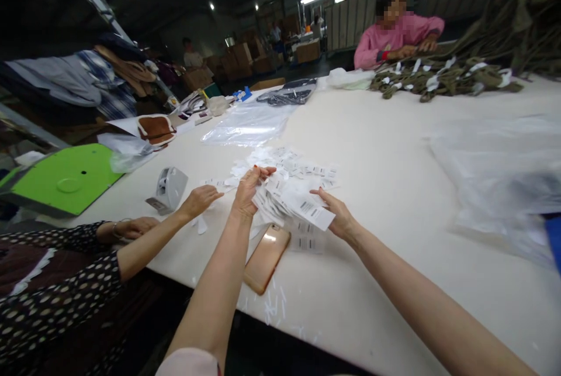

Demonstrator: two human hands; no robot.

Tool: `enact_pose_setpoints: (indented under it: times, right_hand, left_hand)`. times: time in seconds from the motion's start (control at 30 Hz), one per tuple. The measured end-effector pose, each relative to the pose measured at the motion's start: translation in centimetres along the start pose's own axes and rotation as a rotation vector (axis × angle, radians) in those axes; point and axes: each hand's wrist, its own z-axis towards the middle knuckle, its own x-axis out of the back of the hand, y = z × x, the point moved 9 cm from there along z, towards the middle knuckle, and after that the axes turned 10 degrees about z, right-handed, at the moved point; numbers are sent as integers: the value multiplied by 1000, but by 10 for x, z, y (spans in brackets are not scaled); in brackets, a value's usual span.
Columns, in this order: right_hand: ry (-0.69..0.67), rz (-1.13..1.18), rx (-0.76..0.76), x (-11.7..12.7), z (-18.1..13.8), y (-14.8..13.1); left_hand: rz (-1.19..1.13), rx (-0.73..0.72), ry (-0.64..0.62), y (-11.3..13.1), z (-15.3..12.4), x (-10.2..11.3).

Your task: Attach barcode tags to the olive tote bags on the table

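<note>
A loose bunch of white printed labels (280,197) is gathered between my two hands, over a spread of more labels (284,159) on the table. My left hand (250,189) is closed around the bunch's left side, thumb and fingers curled. At the other side, my right hand (335,212) pinches the right edge of the labels, one large label tilting toward me. Just below the bunch lies a phone in a gold case (268,259), its back facing up. A few printed labels (307,237) rest flat beside the phone.
At my left, a co-worker's hand (201,200) reaches toward the labels, near a grey tape dispenser (169,189). A green machine (74,177) stands farther left. Clear plastic bags (249,121) lie ahead and at right. Across the table, a person in pink (372,42) handles dark green straps (447,80).
</note>
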Motion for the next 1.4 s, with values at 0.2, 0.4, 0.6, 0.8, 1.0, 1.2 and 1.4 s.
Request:
enact_pose_setpoints:
  times: [0.2, 0.4, 0.6, 0.8, 1.0, 1.2, 1.4]
  right_hand:
    - [45, 173, -57, 17, -9, 2]
    - [22, 242, -33, 17, -20, -3]
    - [156, 89, 99, 16, -17, 2]
    - [168, -89, 140, 31, -17, 5]
    - [339, -550, 493, 73, -25, -49]
    - [-164, -1329, 688, 13, -3, -55]
    - [-431, -1410, 637, -20, -10, -32]
  left_hand:
    - [-186, 126, 106, -49, -7, -1]
    - [-187, 158, 162, -72, -18, -6]
    - [-124, 195, 206, -85, -27, -17]
    - [24, 143, 146, -83, -30, -25]
    - [44, 65, 84, -62, -32, -21]
    - [1, 54, 7, -45, -33, -26]
    - [-60, 84, 24, -52, -29, -20]
